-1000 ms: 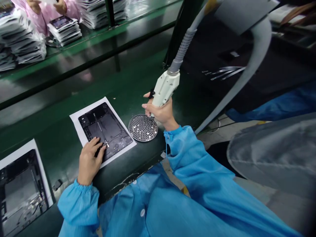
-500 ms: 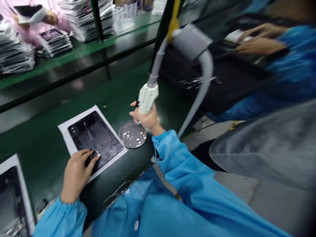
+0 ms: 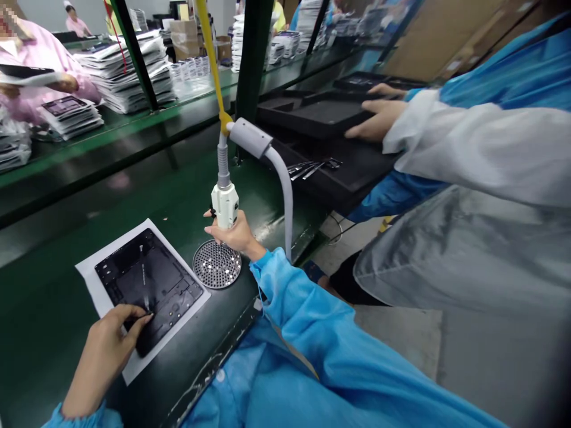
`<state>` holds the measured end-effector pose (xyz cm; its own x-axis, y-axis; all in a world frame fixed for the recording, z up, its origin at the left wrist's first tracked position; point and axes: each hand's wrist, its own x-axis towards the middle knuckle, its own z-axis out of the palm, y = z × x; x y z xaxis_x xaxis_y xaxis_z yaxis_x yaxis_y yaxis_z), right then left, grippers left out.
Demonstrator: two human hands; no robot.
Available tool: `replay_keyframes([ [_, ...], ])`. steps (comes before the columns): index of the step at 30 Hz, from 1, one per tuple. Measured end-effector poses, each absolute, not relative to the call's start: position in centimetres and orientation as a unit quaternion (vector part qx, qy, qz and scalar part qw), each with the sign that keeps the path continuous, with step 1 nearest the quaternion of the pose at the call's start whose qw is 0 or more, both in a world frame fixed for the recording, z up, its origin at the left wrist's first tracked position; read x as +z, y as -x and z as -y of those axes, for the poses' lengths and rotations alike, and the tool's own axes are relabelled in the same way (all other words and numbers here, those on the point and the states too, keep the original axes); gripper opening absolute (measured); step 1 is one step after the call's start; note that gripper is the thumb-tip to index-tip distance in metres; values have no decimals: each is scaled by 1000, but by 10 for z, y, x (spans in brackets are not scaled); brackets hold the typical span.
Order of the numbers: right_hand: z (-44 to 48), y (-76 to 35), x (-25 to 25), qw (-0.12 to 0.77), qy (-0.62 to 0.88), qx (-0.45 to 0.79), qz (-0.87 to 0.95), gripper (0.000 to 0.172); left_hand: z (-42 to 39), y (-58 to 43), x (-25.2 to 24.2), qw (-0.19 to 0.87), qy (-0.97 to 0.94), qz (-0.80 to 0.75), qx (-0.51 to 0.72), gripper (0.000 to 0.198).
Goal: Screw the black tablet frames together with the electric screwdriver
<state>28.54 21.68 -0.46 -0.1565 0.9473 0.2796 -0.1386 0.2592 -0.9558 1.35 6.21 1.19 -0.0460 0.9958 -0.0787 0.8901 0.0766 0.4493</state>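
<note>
Right hand [image 3: 236, 232] is clamping a pale, faceted plastic tool [image 3: 226, 205] right of the black, flat, rectangular panel [image 3: 165, 282]; left hand [image 3: 104, 351] is pinching over its near part, cannot tell on what. White paper sheet [image 3: 99, 297] is underlying the panel, perhaps sparing its finish. Round, perforated, silvery metal dish [image 3: 214, 280] is sitting at the panel's right, apparently for reach.

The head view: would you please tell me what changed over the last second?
The view has swung right. The thin grey strip has turned askew over the flat black panel, its lower end at the left hand. Unchanged: the right hand grips the white handheld tool by the round perforated metal dish.
</note>
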Motion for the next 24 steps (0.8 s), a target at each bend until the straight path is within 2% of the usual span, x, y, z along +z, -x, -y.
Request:
replay_keyframes([
  [7,-208,-287,1,554,361,499,561,35,-53,-32,20,185,-619,-733,215,30],
  [13,-188,-279,12,602,318,450,578,28,-41,-58,-1,241,-564,-730,302,15],
  [17,-173,-265,19,578,314,470,589,30,-32,-68,-9,309,-556,-713,294,12],
  [21,-162,-248,18,581,258,498,590,39,-30,-78,-8,302,-585,-707,257,14],
  [24,-154,-239,16,563,218,528,597,35,-35,-82,-9,282,-608,-710,215,17],
])
